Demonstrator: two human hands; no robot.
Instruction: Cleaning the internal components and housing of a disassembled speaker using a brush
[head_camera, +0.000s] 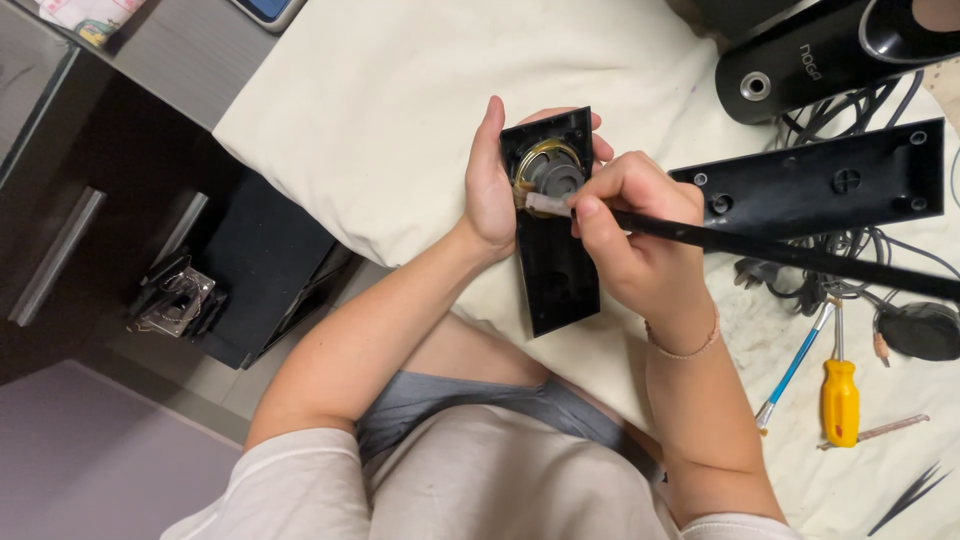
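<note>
My right hand (628, 215) is gripping a long black brush (760, 245) near its pale tip, fingers closed, tip touching the round speaker driver (553, 172). My left hand (492, 185) is wrapping around the black speaker panel (556, 265) from behind, holding it over the cream sheet (380, 110). A second black panel (830, 185) is lying to the right; a yellow screwdriver (840, 395) is resting below it.

Cream bedsheet (380, 110) spreads under and beyond the hands, evenly lit. Left of the hands, a dark wood cabinet (60, 190) with a long metal handle (55, 255) and a grey desktop (190, 55) above it. Below-left, pale tiled floor (200, 375).
</note>
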